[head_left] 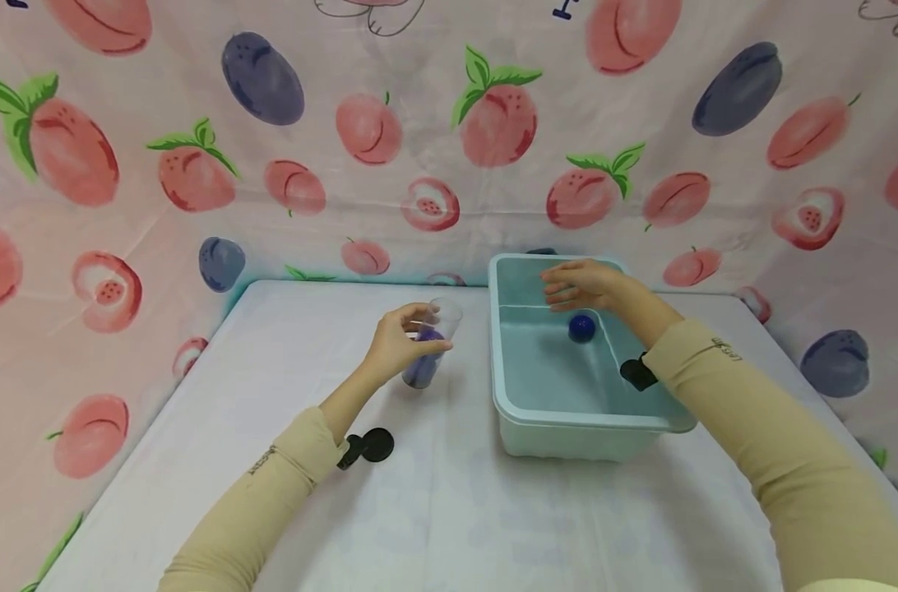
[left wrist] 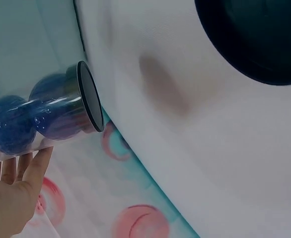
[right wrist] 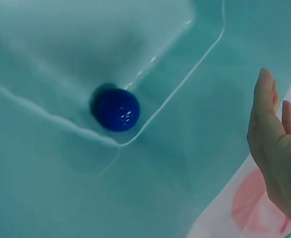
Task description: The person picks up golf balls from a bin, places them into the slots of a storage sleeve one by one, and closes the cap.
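Observation:
In the head view my left hand (head_left: 399,345) grips a clear plastic cup (head_left: 446,316) above the white table, left of the basin. The cup is slightly tilted. Two blue balls (left wrist: 11,124) show through its side in the left wrist view, near its dark-rimmed base (left wrist: 91,96). Over the far part of a light blue basin (head_left: 497,353), my right hand (head_left: 585,284) hovers with fingers extended, holding nothing. Another blue ball (right wrist: 117,110) sits inside the basin near a corner, below that hand and apart from it.
The basin stands on the right half of the white table (head_left: 434,501). A fruit-print cloth (head_left: 486,205) hangs behind the table. Black round-ended camera mounts (head_left: 377,445) stick out at both wrists. A pale line (right wrist: 185,79) runs along the basin's inner walls.

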### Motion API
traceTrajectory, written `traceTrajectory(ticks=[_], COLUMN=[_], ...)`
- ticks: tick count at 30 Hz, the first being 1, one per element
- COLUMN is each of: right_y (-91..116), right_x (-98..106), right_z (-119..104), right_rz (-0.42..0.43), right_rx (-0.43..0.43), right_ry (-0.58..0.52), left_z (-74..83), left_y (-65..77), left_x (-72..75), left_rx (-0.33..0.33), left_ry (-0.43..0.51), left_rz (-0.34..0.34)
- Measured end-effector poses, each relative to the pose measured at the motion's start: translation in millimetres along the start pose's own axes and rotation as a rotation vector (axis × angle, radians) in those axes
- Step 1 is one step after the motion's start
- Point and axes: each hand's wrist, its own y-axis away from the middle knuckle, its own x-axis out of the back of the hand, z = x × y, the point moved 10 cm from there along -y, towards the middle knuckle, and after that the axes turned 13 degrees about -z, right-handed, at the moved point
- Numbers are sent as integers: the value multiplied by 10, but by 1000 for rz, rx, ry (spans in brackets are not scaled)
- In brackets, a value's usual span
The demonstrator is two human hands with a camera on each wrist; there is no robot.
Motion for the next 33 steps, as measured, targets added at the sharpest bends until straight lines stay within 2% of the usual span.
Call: traceTrajectory(ticks=[16,26,29,33], right_y=[-54,-83,-216,-683], right_x=[282,369,512,1044], right_z=[224,315,445,879], right_rz=[82,132,136,140], right_rx=[-106,-157,-164,-193], right_ry=[66,83,87,107], left_z=[-97,-115,-125,-126], left_y=[112,139,135,137], left_x=[199,279,285,289], left_rx=[66,70,73,80], left_ry=[-3,-18,-8,-3], left_rz=[31,52,48,46])
